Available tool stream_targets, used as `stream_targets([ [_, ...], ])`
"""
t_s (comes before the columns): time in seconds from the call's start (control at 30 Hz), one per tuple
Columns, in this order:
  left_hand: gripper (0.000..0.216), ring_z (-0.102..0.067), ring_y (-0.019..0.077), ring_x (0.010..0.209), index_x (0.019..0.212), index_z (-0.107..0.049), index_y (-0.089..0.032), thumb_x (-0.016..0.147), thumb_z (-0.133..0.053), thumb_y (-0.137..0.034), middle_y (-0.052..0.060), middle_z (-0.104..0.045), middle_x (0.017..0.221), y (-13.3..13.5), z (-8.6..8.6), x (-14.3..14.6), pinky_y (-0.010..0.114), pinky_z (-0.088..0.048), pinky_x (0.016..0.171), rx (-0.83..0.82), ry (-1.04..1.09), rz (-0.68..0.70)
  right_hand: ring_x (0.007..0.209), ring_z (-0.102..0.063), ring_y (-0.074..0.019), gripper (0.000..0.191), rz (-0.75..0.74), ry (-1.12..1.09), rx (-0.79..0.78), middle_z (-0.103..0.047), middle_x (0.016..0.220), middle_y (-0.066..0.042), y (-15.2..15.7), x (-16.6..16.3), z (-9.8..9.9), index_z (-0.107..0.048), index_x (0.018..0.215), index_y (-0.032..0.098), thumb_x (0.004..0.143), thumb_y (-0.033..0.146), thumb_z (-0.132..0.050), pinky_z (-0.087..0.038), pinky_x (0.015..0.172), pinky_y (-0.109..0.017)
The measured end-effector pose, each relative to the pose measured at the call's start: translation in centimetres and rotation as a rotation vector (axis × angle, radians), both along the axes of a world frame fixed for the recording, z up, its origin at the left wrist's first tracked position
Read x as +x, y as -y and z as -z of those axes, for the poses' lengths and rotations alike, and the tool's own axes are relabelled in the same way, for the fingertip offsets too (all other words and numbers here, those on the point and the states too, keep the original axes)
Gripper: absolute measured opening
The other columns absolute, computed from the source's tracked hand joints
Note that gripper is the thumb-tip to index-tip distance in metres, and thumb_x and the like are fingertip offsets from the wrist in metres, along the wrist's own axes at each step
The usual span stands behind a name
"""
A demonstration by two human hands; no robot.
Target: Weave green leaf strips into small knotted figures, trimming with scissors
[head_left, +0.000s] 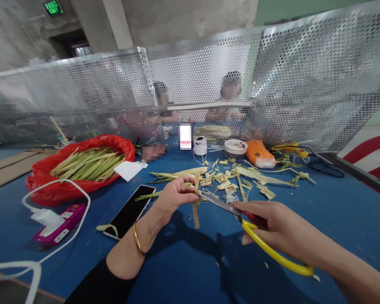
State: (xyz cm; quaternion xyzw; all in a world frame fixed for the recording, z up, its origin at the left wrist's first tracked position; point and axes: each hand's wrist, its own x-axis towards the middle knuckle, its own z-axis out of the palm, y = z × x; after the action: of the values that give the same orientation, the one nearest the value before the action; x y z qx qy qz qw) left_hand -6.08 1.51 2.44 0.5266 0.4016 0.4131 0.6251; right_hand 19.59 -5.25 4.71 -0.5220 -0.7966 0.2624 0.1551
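Between its thumb and fingers my left hand (pixel 177 192) pinches a dry, pale leaf strip (pixel 195 213), whose end hangs below the fingertips. My right hand (pixel 272 219) grips scissors (pixel 220 204) with yellow and red handles. The blade tips reach the strip right beside my left fingertips; whether they cut into it I cannot tell. Behind the hands lie leaf scraps (pixel 226 183) and white thread (pixel 231 198). A dark-screened tablet or phone (pixel 129 211) rests on the table near my left wrist, with a leaf piece on its lower corner.
A red plastic bag (pixel 38 177) of green leaf strips (pixel 91 164) stands at the left, behind a purple power strip (pixel 61 223) with a white cable. Along the back are a thread spool (pixel 200 145), a tape roll (pixel 236 147) and an orange tissue pack (pixel 259 153). Two people sit beyond the perforated metal screen (pixel 196 63).
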Motion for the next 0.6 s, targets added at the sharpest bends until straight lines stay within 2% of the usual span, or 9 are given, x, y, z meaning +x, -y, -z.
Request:
stream_targets([
  [0.2,0.039,-0.064,0.0156,0.07,0.097,-0.062,-0.02,0.061,-0.078,-0.015,0.001,-0.069,0.075,-0.02,0.07,-0.02,0.03,-0.047,0.073,0.006,0.006,0.025,0.057,-0.048,-0.0128,0.029,-0.006,-0.04,0.022,-0.058,0.067,0.002,-0.11,0.39,0.46,-0.07,0.099,0.028,0.077,0.046,-0.067,-0.038,0.052,-0.022],
  [0.37,0.037,-0.061,0.0144,0.073,0.092,-0.063,-0.021,0.06,-0.078,-0.013,0.0,-0.066,0.078,-0.18,0.52,-0.08,0.029,-0.048,0.074,0.018,0.014,-0.032,0.054,-0.048,-0.012,0.033,0.007,-0.003,0.031,-0.057,0.065,0.004,-0.22,0.33,0.5,-0.069,0.106,0.029,0.076,0.044,-0.067,-0.036,0.049,-0.021],
  [0.6,0.036,-0.06,0.0142,0.073,0.092,-0.064,-0.02,0.059,-0.076,-0.012,0.001,-0.067,0.079,-0.14,0.3,-0.06,0.029,-0.047,0.075,0.007,0.005,-0.007,0.055,-0.052,-0.0129,0.022,-0.001,-0.023,0.037,-0.061,0.065,0.003,-0.23,0.4,0.66,-0.071,0.095,0.027,0.077,0.039,-0.065,-0.039,0.051,-0.021],
])
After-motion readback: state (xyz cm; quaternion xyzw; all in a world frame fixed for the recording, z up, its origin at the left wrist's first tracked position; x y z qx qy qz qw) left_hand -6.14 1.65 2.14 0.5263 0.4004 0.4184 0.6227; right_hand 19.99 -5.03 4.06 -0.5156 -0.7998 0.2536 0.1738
